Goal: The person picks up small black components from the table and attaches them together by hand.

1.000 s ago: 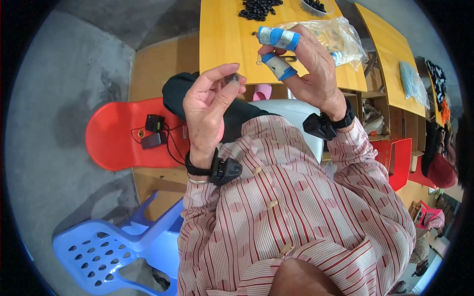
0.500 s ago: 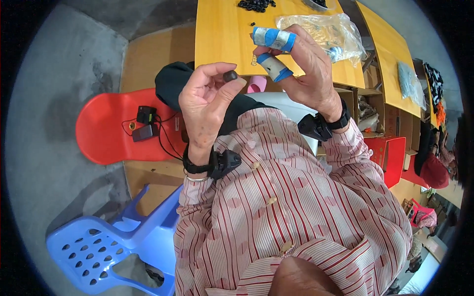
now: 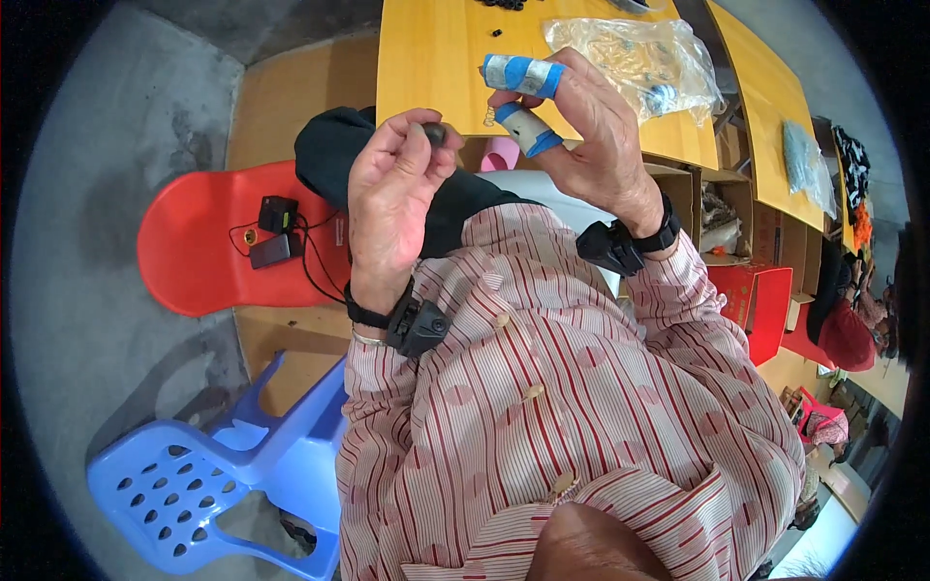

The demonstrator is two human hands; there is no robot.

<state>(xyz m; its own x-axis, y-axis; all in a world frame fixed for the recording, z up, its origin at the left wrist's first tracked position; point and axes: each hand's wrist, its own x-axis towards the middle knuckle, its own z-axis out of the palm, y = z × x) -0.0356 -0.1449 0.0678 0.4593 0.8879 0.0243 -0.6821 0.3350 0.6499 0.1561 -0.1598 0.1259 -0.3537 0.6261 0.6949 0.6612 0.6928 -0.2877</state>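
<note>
My left hand (image 3: 392, 189) is closed, holding a small dark round bead (image 3: 435, 134) between thumb and fingers. To its right, at the table's near edge, my right hand (image 3: 596, 136) has its fingers curled. Blue and whitish tape wraps its thumb and forefinger. A short pale twisted strand (image 3: 489, 117) shows beside the taped thumb's tip. What the right fingers grip, if anything, is hidden. The two hands are apart.
On the yellow table (image 3: 431, 73) lie a clear plastic bag (image 3: 630, 58), one loose black bead (image 3: 497, 33) and a black bead pile (image 3: 504, 3). A red chair (image 3: 194, 242) with cabled black devices and a blue plastic chair (image 3: 165, 494) stand left.
My left hand has turned, its thumb now folded up against the fingers with the dark bead at their tips. The right hand has shifted slightly left, and the whole view has moved a little.
</note>
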